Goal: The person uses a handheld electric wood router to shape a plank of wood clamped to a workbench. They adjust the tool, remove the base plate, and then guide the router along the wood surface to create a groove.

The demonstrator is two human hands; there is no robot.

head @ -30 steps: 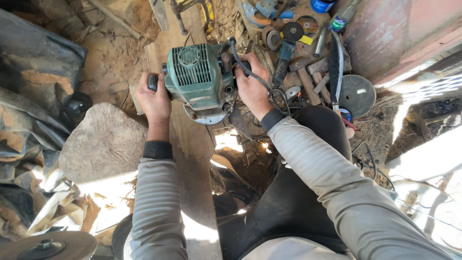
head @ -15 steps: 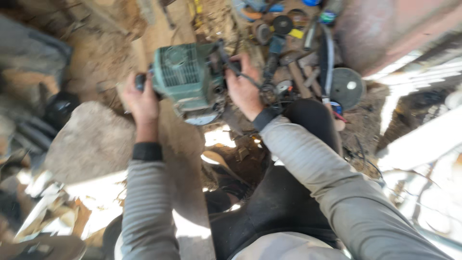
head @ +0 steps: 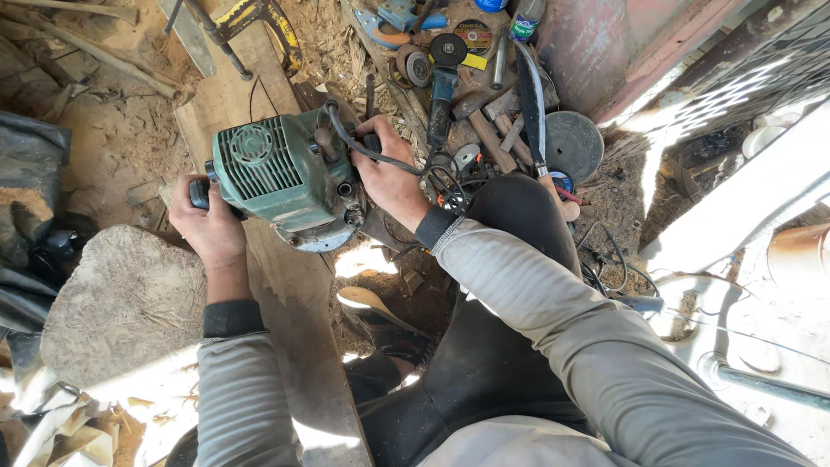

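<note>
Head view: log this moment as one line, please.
left hand: grips side handle | right hand: grips other handle | green power tool: on wooden plank | angle grinder: lying beyond

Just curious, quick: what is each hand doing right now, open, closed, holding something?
Left hand: closed on the green power tool's black side handle.
Right hand: closed on the tool's other handle, beside its black cord.

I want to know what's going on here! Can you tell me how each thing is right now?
Green power tool: upright on the plank, gripped at both side handles.
Left hand: closed on the left handle.
Right hand: closed on the right handle.
Wooden plank: lying flat.
Angle grinder: lying unheld among the tools.
</note>
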